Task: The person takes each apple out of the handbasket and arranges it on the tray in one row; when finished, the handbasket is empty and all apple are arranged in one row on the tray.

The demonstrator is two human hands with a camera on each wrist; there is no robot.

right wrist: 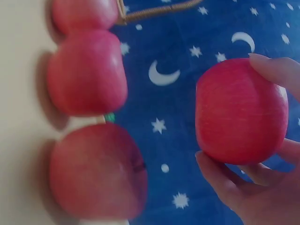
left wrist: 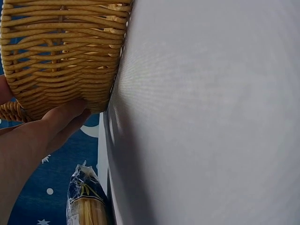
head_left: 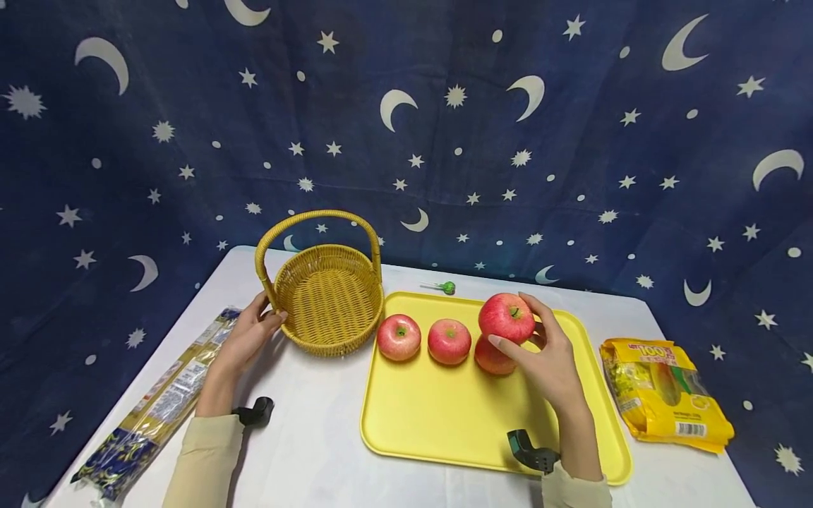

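Note:
An apple is held between the thumb and fingers of my right hand, raised over the tray. In the right wrist view the held apple hangs apart from the others. Three more apples stand in a row along the back of the yellow tray: a left one, a middle one and a right one, partly hidden behind the held apple. My left hand grips the left side of a wicker basket near its handle base; fingers press its outer wall. Nothing lies inside the basket.
A lollipop lies behind the tray. On the right is a yellow snack bag; a long clear package of noodle-like sticks lies along the left table edge. A star-patterned cloth hangs behind the white table.

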